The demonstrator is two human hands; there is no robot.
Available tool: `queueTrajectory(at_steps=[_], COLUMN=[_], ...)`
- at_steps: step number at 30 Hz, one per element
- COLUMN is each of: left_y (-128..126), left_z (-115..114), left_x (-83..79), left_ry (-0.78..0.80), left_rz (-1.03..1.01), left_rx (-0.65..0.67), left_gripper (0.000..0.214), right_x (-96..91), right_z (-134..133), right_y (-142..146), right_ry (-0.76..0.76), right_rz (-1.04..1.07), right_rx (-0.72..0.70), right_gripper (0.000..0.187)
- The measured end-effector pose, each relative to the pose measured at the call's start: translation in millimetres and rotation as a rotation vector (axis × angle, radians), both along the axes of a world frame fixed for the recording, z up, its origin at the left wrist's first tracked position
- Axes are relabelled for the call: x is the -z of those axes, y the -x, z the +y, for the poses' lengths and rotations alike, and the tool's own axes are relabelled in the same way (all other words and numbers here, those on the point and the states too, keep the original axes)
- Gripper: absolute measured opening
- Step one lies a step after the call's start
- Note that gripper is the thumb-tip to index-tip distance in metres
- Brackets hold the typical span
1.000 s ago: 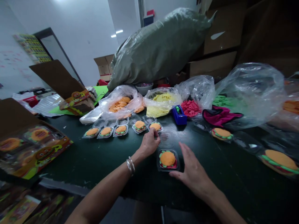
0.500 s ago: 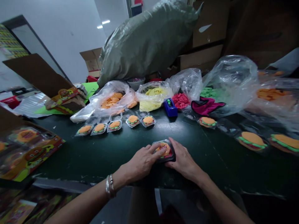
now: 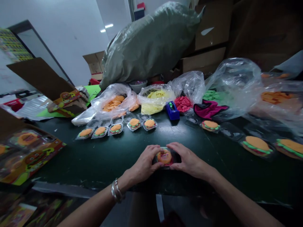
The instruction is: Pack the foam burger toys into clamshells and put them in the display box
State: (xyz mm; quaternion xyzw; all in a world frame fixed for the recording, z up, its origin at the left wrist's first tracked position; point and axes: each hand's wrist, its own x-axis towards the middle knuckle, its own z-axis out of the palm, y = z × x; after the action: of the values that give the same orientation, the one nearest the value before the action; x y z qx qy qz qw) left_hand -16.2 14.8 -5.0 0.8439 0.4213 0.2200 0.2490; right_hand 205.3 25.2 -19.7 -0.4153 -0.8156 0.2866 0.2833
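A clear plastic box with a toy burger inside sits near the front edge of the dark green table. A printed label shows on the burger's orange top. My left hand grips the box from its left side, thumb at the near corner and fingers at the far one. From the right, my right hand holds the opposite side in the same way. Beyond them stands a row of open clear boxes with burgers, among them one burger beside a blue tape dispenser.
Bags of orange pieces, yellow pieces, red pieces and green pieces line the back. A magenta cloth lies by them. Larger burgers sit at right. A printed carton of boxed burgers stands at left.
My left fingers have moved off the top of the box to its left side. Both hands now hold it from opposite sides, and the box has turned squarer to me.
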Motion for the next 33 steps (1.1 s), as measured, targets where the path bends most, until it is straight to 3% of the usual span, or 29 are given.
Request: queueTrajectory(at_steps=[3,10,18,23,26,29,31,33], left_y=[1,8,-6,-1,9,13,10,4], left_z=[4,10,14,11,8,6,7,12], left_x=[-1.3,1.8,-19.1,-10.8,-3.3,1.0,4.2,7.4], left_ry=[0.042,-0.074,-0.049,0.05,0.153,0.278,0.382,0.498], left_rz=[0.009,0.066,0.114,0.006,-0.044,-0.145,-0.289,-0.407], left_rx=[0.058,0.183,0.226,0.19,0.128,-0.049,-0.226,-0.353], left_gripper=[0.06,0.065,0.053,0.06,0.071,0.088,0.075,0.049], right_x=[-10.6,-31.1,-23.0,-14.7,-16.8,-20.6,-19.4,-13.1], right_z=[1,8,4,0,-1,-2,-3,-7], right_y=[-2,7,2,5,10,13,14,15], right_ry=[0.0,-0.039,0.011,0.084,0.106,0.083,0.072,0.05], right_rz=[-0.142,-0.47,-0.417,-0.341,-0.328,-0.327,-0.324,-0.303], right_rx=[-0.04,-0.071,-0.019,0.014,0.014,0.035,0.035,0.041], right_gripper=[0.061,0.051,0.057,0.056,0.051,0.048,0.046,0.046])
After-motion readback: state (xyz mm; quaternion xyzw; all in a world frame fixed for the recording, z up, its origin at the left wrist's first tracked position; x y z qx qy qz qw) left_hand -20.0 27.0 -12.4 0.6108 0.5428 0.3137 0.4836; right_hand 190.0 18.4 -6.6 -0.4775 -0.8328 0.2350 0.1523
